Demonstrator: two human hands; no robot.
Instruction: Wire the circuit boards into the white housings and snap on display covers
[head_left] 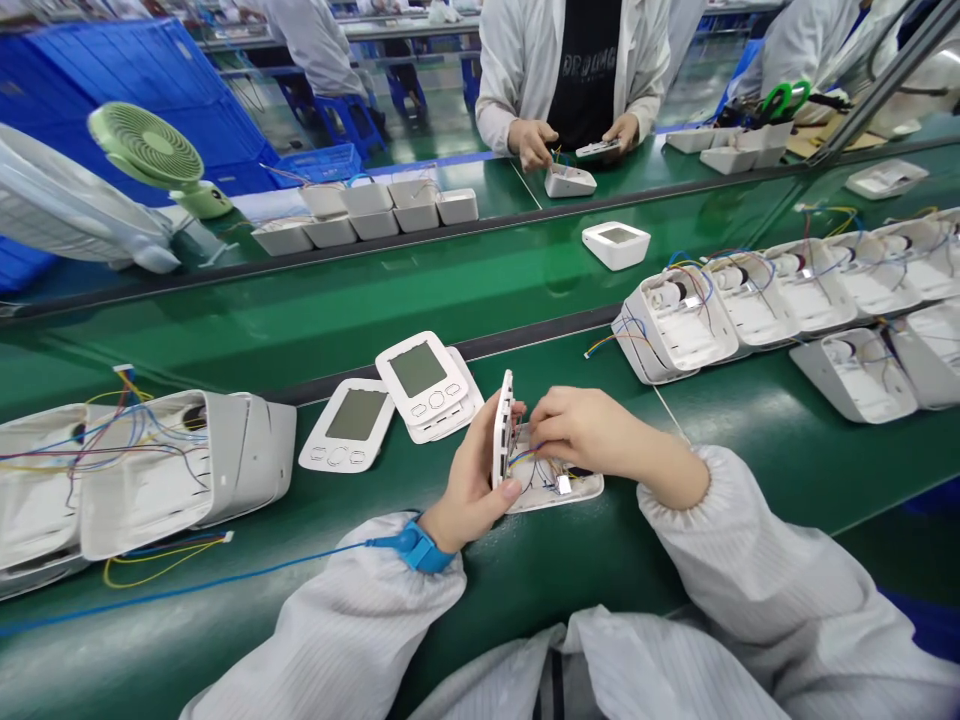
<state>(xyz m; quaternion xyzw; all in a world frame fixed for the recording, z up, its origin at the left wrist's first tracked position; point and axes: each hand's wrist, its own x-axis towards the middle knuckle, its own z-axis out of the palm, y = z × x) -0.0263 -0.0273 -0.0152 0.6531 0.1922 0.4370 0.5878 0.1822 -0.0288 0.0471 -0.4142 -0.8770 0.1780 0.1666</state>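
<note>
My left hand (pixel 471 478), with a blue wrist strap (pixel 427 546) behind it, grips a white front panel (pixel 502 430) tilted up on edge. Just right of the panel, an open white housing (pixel 581 490) rests on the green bench with coloured wires inside. The fingers of my right hand (pixel 574 428) are pinched together among those wires; the exact piece between them is hidden. Left of my hands lie several white front panels with grey screens, one flat by itself (pixel 349 425) and others stacked under a top one (pixel 420 378).
Open housings with wires stand at the left (pixel 251 455) and in rows at the right (pixel 686 320). A closed white unit (pixel 616 245) sits on the green conveyor (pixel 390 275). Opposite, a co-worker's hands (pixel 534 145) handle another housing. Two fans, one green (pixel 150 145), stand far left.
</note>
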